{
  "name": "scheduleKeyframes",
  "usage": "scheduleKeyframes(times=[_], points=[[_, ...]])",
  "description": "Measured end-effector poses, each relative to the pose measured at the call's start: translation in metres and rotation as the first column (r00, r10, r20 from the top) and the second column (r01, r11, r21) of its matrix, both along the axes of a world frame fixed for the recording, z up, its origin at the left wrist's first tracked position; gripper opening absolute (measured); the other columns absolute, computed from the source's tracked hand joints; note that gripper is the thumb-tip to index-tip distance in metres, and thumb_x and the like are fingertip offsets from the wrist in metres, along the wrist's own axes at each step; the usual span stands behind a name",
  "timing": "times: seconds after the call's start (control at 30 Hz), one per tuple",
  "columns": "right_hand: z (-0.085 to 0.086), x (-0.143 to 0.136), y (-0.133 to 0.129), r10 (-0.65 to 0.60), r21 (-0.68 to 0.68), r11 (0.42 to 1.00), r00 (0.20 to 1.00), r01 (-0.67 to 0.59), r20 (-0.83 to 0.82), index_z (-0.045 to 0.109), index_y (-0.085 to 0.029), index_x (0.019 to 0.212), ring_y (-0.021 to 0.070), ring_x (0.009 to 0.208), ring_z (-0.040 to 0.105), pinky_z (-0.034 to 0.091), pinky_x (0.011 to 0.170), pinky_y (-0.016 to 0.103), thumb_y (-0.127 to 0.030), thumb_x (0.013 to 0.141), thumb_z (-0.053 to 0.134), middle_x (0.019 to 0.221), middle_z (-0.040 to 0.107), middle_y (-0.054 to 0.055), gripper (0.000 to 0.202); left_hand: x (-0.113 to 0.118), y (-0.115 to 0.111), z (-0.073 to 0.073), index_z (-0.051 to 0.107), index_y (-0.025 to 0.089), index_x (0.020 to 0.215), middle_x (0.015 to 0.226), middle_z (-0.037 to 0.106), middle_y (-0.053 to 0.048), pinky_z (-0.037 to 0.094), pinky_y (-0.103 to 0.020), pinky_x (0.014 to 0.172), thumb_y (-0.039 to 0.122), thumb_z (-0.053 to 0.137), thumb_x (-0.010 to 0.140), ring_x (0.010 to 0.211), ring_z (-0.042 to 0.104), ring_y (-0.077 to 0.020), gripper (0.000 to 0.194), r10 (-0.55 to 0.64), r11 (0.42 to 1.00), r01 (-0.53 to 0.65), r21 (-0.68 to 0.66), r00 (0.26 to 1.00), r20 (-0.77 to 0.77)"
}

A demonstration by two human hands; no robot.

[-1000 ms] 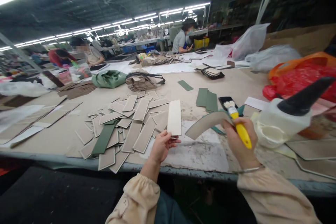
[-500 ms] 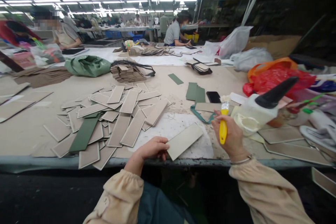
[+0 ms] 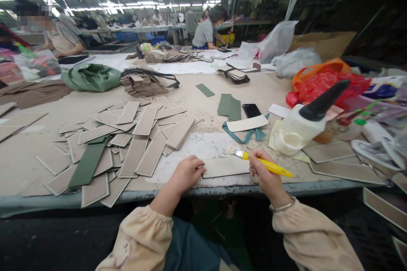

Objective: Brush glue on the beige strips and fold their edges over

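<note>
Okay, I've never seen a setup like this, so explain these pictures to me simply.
There's no machine: these are a person's bare hands, and every picture comes from one camera on their head, looking forward and down. The left hand holds one end of a pale strip; the right hand grips a yellow-handled brush. On the table lie a heap of beige pieces to the left, a black phone and a white container to the right.

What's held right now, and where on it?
Right hand: yellow-handled flat brush, by the handle just behind the metal band. Left hand: fingertips at the left end of the flat cream rectangular strip; pinched or pressed, can't tell.
</note>
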State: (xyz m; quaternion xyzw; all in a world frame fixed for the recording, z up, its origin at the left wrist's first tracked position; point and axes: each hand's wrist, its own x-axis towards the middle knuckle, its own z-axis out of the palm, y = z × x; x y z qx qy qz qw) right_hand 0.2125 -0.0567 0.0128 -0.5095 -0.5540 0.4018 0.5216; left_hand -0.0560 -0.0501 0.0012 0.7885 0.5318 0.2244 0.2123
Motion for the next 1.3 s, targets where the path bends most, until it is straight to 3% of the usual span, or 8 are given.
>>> scheduleKeyframes(times=[0.1, 0.27, 0.43, 0.67, 0.93, 1.3], points=[[0.0, -0.005, 0.0, 0.054, -0.095, 0.993, 0.989, -0.067, -0.136, 0.053, -0.022, 0.087, 0.0087, 0.049, 0.044, 0.037, 0.047, 0.022, -0.045, 0.086, 0.06, 0.061, 0.049, -0.006, 0.024, -0.004, -0.015, -0.004, 0.071, 0.018, 0.086, 0.089, 0.065, -0.006, 0.048, -0.025, 0.076, 0.018, 0.053, 0.089, 0.081, 0.061, -0.0147, 0.019, -0.181, 0.98, 0.182, 0.075, 0.983, -0.016], [0.002, -0.023, -0.008, 0.144, -0.226, 0.959, 0.98, -0.173, -0.141, 0.053, -0.02, 0.085, 0.0083, 0.047, 0.043, 0.037, 0.045, 0.02, -0.051, 0.086, 0.057, 0.057, 0.05, -0.006, 0.031, -0.012, -0.02, -0.007, 0.072, 0.017, 0.094, 0.092, 0.067, -0.008, 0.05, -0.027, 0.077, 0.013, 0.05, 0.089, 0.085, 0.061, -0.0164, 0.023, -0.257, 0.944, 0.268, 0.19, 0.963, -0.079], [-0.003, -0.041, -0.006, 0.244, -0.256, 0.935, 0.969, -0.246, -0.044, 0.054, -0.02, 0.088, 0.0097, 0.047, 0.047, 0.039, 0.047, 0.021, -0.053, 0.089, 0.051, 0.056, 0.054, -0.005, 0.033, -0.014, -0.016, -0.007, 0.071, 0.019, 0.098, 0.098, 0.066, -0.009, 0.05, -0.029, 0.08, 0.02, 0.05, 0.092, 0.089, 0.06, -0.0176, 0.022, -0.268, 0.938, 0.289, 0.191, 0.955, -0.128], [-0.004, -0.05, 0.001, 0.255, -0.244, 0.938, 0.967, -0.248, -0.002, 0.055, -0.02, 0.087, 0.0099, 0.047, 0.049, 0.042, 0.047, 0.021, -0.052, 0.089, 0.05, 0.056, 0.055, -0.004, 0.032, -0.012, -0.014, -0.012, 0.072, 0.02, 0.096, 0.095, 0.068, -0.008, 0.05, -0.027, 0.078, 0.016, 0.052, 0.091, 0.086, 0.061, -0.0166, 0.021, -0.309, 0.929, 0.328, 0.174, 0.943, -0.128], [-0.01, -0.057, 0.006, 0.292, -0.258, 0.928, 0.955, -0.269, 0.055, 0.057, -0.021, 0.088, 0.0119, 0.048, 0.052, 0.044, 0.047, 0.022, -0.049, 0.089, 0.051, 0.056, 0.057, -0.004, 0.028, -0.009, -0.014, -0.008, 0.072, 0.018, 0.091, 0.089, 0.069, -0.007, 0.05, -0.026, 0.075, 0.018, 0.052, 0.091, 0.082, 0.062, -0.016, 0.02, -0.298, 0.93, 0.318, 0.186, 0.946, -0.128], [-0.006, -0.034, 0.015, 0.213, -0.231, 0.96, 0.951, -0.161, 0.223, 0.061, -0.022, 0.086, 0.0143, 0.048, 0.054, 0.044, 0.047, 0.025, -0.047, 0.086, 0.052, 0.054, 0.057, -0.003, 0.026, -0.004, -0.015, -0.005, 0.073, 0.018, 0.085, 0.084, 0.068, -0.006, 0.05, -0.026, 0.075, 0.018, 0.05, 0.091, 0.081, 0.064, -0.0159, 0.024, -0.258, 0.955, 0.275, 0.109, 0.954, -0.15]])
